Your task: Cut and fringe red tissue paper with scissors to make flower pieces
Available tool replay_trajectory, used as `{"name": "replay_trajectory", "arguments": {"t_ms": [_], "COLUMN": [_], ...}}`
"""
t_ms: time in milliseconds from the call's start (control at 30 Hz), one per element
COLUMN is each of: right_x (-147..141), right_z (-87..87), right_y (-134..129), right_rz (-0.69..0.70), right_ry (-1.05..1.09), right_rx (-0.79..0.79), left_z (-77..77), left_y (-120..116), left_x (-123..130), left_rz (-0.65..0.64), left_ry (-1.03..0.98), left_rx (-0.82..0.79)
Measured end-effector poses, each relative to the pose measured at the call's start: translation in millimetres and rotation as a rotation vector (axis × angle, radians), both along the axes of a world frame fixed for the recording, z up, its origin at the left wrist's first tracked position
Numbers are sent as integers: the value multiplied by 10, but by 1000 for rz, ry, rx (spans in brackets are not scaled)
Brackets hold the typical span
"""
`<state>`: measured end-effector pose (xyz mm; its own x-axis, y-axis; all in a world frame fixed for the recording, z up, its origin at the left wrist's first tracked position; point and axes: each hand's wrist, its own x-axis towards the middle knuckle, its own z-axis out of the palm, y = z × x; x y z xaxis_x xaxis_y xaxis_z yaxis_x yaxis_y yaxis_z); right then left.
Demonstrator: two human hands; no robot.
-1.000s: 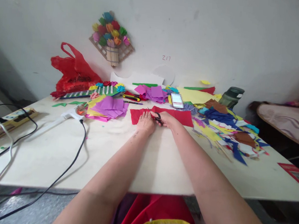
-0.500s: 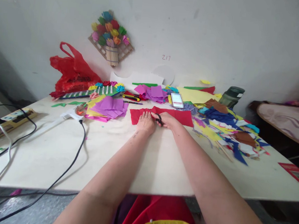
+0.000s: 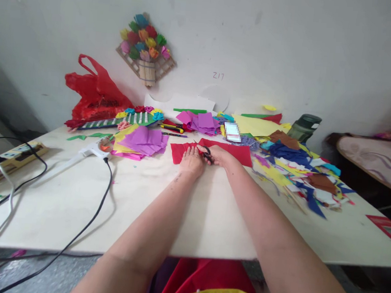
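Note:
A strip of red crepe paper [image 3: 241, 155] lies across the table in front of me. My left hand [image 3: 192, 161] rests flat on its left part, fingers stretched out and pressing it down. Black-handled scissors [image 3: 209, 155] are in my right hand [image 3: 220, 156], at the middle of the strip. Their blades point left, close to my left fingertips, and mostly cannot be made out against the red.
Purple and yellow paper sheets [image 3: 143, 141] and a white glue gun [image 3: 95, 149] with a black cord lie left. Coloured scraps [image 3: 303, 167] spread right. Behind are a utility knife [image 3: 172, 128], a phone [image 3: 232, 132], a red bag [image 3: 95, 94] and a green bottle [image 3: 303, 127].
The scissors' handles stand wider apart, and a blade tip shows above my left fingers. Both hands stay almost in place on the red paper. The view has shifted slightly.

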<state>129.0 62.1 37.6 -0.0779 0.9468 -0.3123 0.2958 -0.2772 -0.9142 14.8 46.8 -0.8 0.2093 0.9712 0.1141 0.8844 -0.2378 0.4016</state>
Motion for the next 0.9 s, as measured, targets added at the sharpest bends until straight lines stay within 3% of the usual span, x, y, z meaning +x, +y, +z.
{"name": "replay_trajectory", "arguments": {"t_ms": [600, 900], "right_x": [-69, -67], "right_z": [-43, -76], "right_y": [-34, 8], "right_rz": [-60, -54], "right_ry": [-62, -22], "right_rx": [111, 79], "left_z": [1, 2], "left_y": [-6, -5], "left_x": [2, 3], "left_rz": [-5, 0], "left_ry": [4, -16], "left_rx": [-2, -4]}}
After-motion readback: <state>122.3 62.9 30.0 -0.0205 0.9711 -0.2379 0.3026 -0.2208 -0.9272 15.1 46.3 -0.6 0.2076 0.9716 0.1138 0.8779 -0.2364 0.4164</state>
